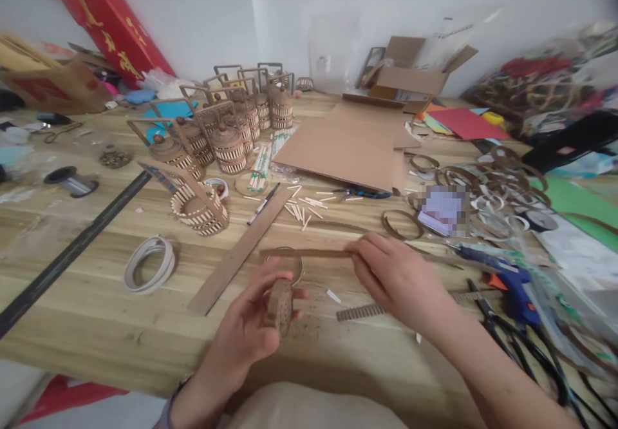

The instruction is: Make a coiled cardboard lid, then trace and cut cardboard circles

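Observation:
My left hand point(246, 326) is closed around the edge of a thick round brown disc point(280, 308), which looks like coiled cardboard and is tilted on its side. Between the pinched fingers of my right hand point(386, 271) runs a long, thin brown cardboard strip point(309, 253), stretching leftward above the table. Under the strip's left part lies a ring point(300, 273), partly hidden by my left hand. A ridged corrugated strip point(360, 313) rests on the table beneath my right forearm.
Several small lidded baskets point(229, 149) stand at the back left, with an open basket point(199, 209) nearer. A tape roll point(149, 265), flat brown strip point(241, 248), and white sticks point(302, 213) lie around. At right are a blue glue gun point(514, 284), black scissors point(506, 335) and a cardboard sheet point(345, 142) behind.

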`<action>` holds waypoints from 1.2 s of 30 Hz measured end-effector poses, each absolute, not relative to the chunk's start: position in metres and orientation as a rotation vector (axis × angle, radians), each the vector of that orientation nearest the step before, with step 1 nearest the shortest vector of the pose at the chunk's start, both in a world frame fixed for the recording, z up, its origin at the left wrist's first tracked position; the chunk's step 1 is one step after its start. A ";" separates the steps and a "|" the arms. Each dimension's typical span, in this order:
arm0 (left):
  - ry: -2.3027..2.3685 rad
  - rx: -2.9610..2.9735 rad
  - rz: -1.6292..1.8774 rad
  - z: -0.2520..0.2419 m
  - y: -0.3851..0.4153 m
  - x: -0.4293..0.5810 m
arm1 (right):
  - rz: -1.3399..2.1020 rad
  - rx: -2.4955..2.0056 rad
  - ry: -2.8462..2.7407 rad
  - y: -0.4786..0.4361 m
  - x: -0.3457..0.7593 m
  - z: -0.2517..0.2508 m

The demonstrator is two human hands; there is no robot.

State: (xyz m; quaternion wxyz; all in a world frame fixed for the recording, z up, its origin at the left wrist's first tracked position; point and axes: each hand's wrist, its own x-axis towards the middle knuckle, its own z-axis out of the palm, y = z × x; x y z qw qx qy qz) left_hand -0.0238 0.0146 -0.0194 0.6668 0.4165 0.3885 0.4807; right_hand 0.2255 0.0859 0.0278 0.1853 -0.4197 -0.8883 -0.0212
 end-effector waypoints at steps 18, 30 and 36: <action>0.753 0.791 0.734 -0.006 0.007 -0.005 | 0.118 -1.220 -2.288 0.000 0.222 -0.010; 0.819 1.104 0.562 0.000 0.011 -0.004 | 0.351 -1.086 -2.176 -0.008 0.228 0.024; 0.793 1.142 0.568 0.001 0.012 -0.005 | 0.425 -1.082 -2.190 -0.006 0.218 0.026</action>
